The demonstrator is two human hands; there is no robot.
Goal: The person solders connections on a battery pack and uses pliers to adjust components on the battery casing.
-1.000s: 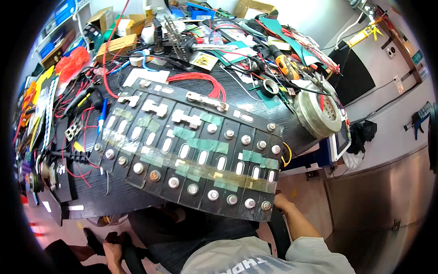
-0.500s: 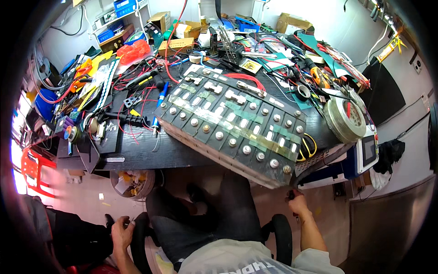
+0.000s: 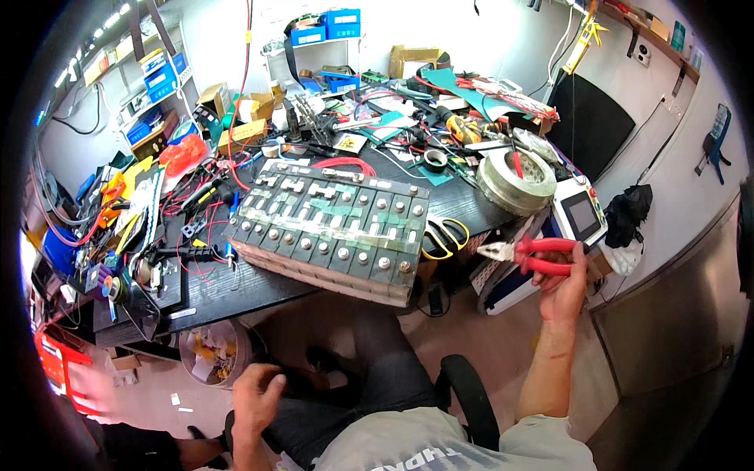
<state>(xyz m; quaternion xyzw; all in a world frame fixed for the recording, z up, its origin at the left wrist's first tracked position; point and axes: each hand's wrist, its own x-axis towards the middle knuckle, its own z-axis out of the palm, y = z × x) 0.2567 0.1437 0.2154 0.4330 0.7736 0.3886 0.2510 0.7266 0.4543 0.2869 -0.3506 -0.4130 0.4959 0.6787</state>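
Observation:
Raised at the right, my right hand is closed around the red handles of a pair of pliers; their metal jaws point left toward the workbench. My left hand is low, above my lap, fingers curled in and thumb alongside; whether anything small is inside is hidden. A large battery pack of dark cells, with metal bolt terminals on top and strips of clear and green tape, lies tilted across the bench's front edge. Yellow-handled scissors lie just right of it, between pack and pliers.
Cluttered tools, wires and boxes cover the back of the black workbench. A large spool stands at the right, near a blue-and-white machine with a screen. A waste bin is under the front edge. Another person's leg shows at lower left.
My right hand has risen from beside the chair, and the pliers now show plainly in it. My left hand has come up and inward toward my lap. The view has turned to the right.

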